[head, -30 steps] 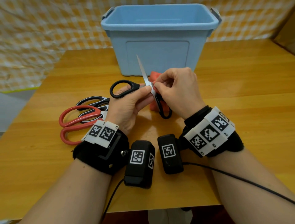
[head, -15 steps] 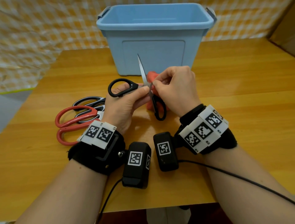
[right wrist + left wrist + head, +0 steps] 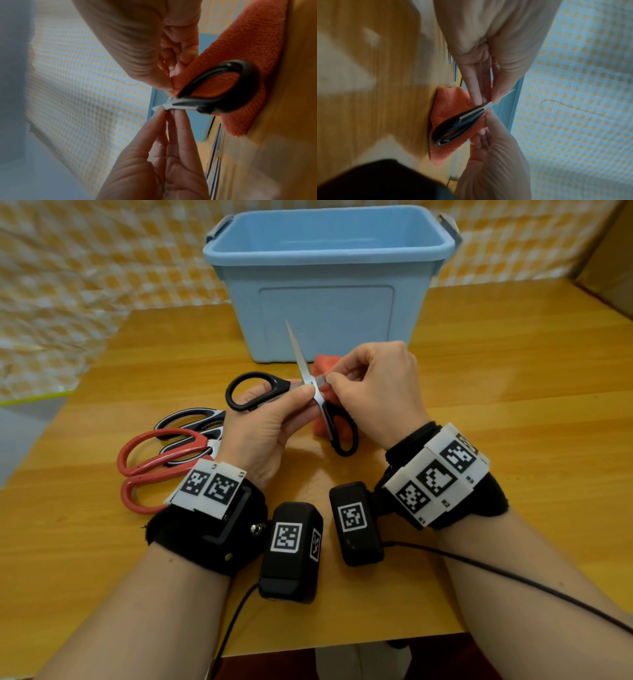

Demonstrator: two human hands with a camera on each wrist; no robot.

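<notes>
Seen from the head, the black-handled scissors (image 3: 300, 361) are held above the middle of the bench (image 3: 513, 378), just in front of the blue bin (image 3: 325, 285) that stands at the far edge. They are spread wide: one blade points up across the bin's front wall, one loop juts left and the other hangs toward the near edge. The left hand (image 3: 260, 433) pinches them at the pivot between thumb and fingers. The right hand (image 3: 376, 392), fingers curled, closes on the other blade just beside the pivot.

The wrist views add what the head view hides. The right thumb and fingertips pinch a fold of the orange cloth (image 3: 248, 44) against the steel, and the left fingers lie nearly straight along the metal (both pictures are blurred). The cloth drapes behind the lower loop down to the bench.

Only the head view shows the red-handled scissors (image 3: 154, 463) and the grey-and-black scissors (image 3: 191, 419), which lie overlapped near the left edge.

The right wristband (image 3: 435, 477) reads R1, R2, R3 beside its square codes. The print on the left wristband (image 3: 209, 486) is too small to read.
</notes>
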